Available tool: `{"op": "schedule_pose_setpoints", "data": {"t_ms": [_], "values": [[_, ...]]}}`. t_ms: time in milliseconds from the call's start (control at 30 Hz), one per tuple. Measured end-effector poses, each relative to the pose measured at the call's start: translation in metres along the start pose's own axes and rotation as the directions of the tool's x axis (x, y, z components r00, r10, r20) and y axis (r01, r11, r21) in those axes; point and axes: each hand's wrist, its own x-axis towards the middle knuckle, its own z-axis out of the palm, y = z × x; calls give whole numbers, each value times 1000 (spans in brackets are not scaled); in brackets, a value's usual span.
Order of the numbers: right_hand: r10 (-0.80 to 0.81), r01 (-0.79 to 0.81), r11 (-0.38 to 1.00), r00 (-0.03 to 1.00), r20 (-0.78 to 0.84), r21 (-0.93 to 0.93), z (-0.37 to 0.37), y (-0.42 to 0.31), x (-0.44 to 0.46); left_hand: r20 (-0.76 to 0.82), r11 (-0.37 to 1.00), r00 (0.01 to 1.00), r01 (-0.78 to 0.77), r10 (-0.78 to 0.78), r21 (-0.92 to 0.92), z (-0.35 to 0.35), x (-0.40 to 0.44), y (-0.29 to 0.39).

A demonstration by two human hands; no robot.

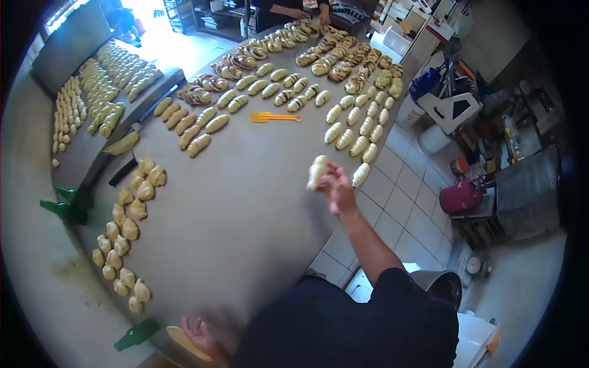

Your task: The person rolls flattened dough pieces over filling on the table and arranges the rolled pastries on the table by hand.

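Observation:
A pale rolled piece of dough (317, 172) is held in my right hand (337, 188), above the table near its right edge. Just beyond it lie rows of similar small rolls (346, 139). My left hand (199, 337) is low in the view with its fingers apart and nothing in it, beside a pale oval object (184, 341) at the table's near left edge. Along the left side of the table (227, 202) runs a line of dough lumps (129, 229). An orange spatula (276, 117) lies in the middle among the rolls.
Twisted loaves (350, 61) and filled rolls cover the far side, where another person's hands (299, 13) show. Green bottles (136, 334) stand or lie at the left edge. More dough pieces (101, 92) fill the far left surface. Right of the table are buckets (434, 140) and a pink container (460, 197).

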Motion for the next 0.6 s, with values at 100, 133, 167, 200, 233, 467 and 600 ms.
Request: {"op": "schedule_pose_setpoints", "data": {"t_ms": [100,133,167,200,233,467,600], "values": [[-211,113,938,936,-280,-327,-52,-19,32,133,986,979,-160,155,34,43,8,32],[-254,84,889,909,-331,-450,-61,-20,42,173,957,950,-276,259,87,53,13,43],[-252,80,885,910,-328,-458,-70,-16,52,215,912,910,-387,355,134,60,16,50],[-179,-67,799,922,-342,-598,-82,-8,63,208,917,916,-374,342,138,62,19,53],[-105,-203,670,927,-361,-714,-79,-7,66,220,900,903,-406,369,160,59,23,54],[-449,320,147,865,225,-936,-43,14,47,-1,805,939,-294,344,516,-24,-7,43],[175,419,484,814,554,-768,143,86,-98,-313,906,930,-47,194,422,-115,-55,-11]]}}
